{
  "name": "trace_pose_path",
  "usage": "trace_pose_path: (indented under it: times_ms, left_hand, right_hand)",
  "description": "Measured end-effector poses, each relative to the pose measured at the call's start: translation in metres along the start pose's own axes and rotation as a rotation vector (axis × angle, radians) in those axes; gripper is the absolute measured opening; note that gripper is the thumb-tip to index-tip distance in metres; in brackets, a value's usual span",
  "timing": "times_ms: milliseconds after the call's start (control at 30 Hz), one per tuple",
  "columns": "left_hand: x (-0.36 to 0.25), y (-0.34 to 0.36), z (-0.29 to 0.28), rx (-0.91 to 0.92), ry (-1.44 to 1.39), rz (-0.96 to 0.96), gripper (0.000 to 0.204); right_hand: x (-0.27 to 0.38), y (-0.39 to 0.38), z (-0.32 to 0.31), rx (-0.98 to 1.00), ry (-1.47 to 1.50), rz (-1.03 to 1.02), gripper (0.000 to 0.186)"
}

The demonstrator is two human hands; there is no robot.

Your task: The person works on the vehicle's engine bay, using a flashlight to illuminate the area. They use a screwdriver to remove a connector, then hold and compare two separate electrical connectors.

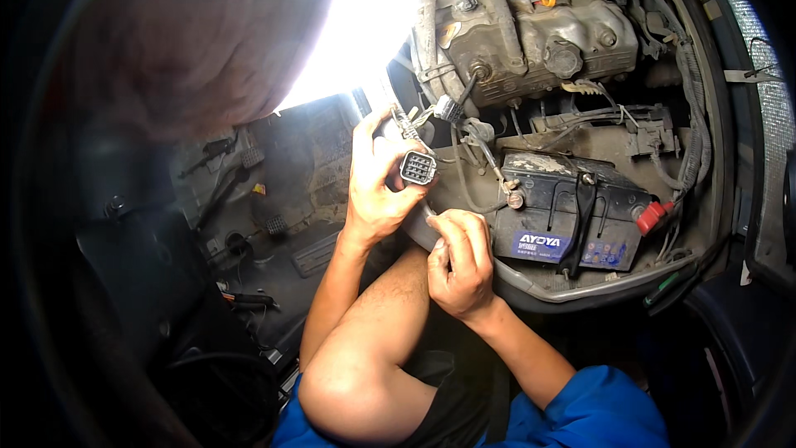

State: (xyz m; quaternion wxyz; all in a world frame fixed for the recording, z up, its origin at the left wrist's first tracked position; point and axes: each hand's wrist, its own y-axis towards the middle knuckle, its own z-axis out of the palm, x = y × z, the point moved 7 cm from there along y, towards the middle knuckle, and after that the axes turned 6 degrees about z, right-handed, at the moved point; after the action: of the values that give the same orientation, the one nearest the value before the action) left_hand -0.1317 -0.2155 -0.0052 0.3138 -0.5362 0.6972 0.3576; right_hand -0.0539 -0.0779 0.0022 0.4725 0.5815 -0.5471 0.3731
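Observation:
My left hand is closed round a multi-pin connector, its pin face turned up toward me, with a wrapped wire bundle running upward from it. Just below and to the right, my right hand has curled fingers, the fingertips pinched near a greyish cable or edge under the connector; what they hold is too hidden to tell. A second, smaller connector hangs above on the wiring. To the right of my hands sits a black battery with a blue label, a metal terminal clamp and a red terminal cover.
A dusty engine fills the upper right, with hoses. My bent bare leg is beneath my arms. Dark interior panels and loose wires lie at the left. A metal rim borders the bay. A blurred brownish mass and bright glare occupy the upper left.

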Motion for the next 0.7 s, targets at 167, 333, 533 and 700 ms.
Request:
trace_pose_path:
  times_ms: [167,333,533,700]
  left_hand:
    - [-0.0007,0.0009,0.0004,-0.004,0.012,0.1,0.041]
    - [-0.0009,0.0007,-0.0001,-0.011,0.011,0.097,0.04]
    - [0.0005,0.0003,-0.0011,-0.005,0.028,0.071,0.041]
    - [-0.0078,0.0059,-0.0026,-0.024,0.065,0.096,0.043]
  right_hand:
    - [-0.0058,-0.003,0.0051,0.016,-0.029,-0.034,0.039]
    - [-0.0057,-0.0033,0.0065,0.027,-0.043,-0.031,0.039]
    - [-0.0054,-0.0033,0.0078,0.033,-0.049,-0.038,0.039]
    - [-0.0056,-0.0032,0.0078,0.037,-0.057,-0.041,0.039]
